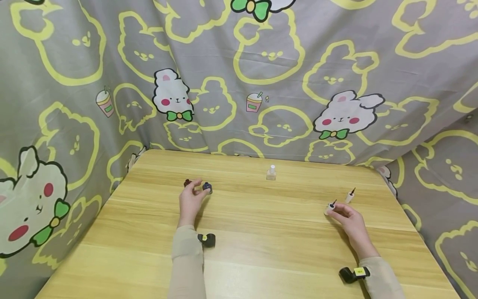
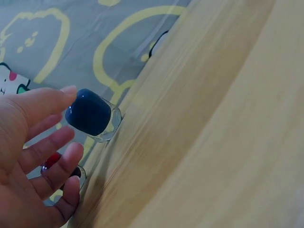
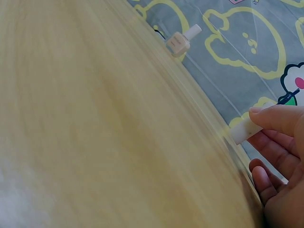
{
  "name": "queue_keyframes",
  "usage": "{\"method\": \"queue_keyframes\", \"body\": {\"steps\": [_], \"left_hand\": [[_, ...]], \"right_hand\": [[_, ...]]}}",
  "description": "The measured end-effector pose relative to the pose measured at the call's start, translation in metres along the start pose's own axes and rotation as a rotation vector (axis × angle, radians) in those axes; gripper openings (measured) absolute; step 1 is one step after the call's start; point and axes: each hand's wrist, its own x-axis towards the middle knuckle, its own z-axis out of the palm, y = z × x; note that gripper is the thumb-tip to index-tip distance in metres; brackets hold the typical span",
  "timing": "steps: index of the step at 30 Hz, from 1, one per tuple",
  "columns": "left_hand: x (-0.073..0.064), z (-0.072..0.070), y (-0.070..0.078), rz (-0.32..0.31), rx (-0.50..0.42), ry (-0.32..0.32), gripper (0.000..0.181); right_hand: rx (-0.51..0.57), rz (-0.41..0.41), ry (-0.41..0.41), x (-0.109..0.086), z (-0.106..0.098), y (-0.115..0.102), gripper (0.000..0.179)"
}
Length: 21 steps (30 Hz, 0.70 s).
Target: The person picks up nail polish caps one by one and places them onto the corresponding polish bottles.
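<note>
A small dark blue nail polish bottle (image 1: 207, 189) with a clear glass base (image 2: 115, 124) stands at the back left of the table. My left hand (image 1: 191, 200) is right beside it, one fingertip at its edge and the other fingers spread loosely. Behind those fingers a dark red bottle (image 1: 187, 182) is partly hidden. On the right, my right hand (image 1: 350, 219) pinches a white nail polish cap (image 3: 245, 130) between thumb and fingers, its dark brush (image 1: 334, 202) pointing up. Just beyond, another white cap (image 1: 349, 196) stands brush up on the table.
A pale pink nail polish bottle with a white cap (image 1: 271, 173) stands near the back edge of the wooden table (image 1: 261, 232). Patterned grey curtains (image 1: 220, 62) hang close behind and at both sides. Each wrist carries a black camera.
</note>
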Motion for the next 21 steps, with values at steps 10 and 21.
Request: {"method": "queue_keyframes", "body": {"steps": [10,21], "left_hand": [[0.0018,0.0029,-0.0015,-0.057,0.031,-0.044,0.046],[0.0013,0.0072,-0.0011,-0.08,0.08,-0.04,0.034]], "right_hand": [[0.0,0.005,0.004,0.0,-0.0001,-0.0015,0.042],[0.002,0.015,0.005,-0.0005,-0.0005,-0.0008,0.038]]}}
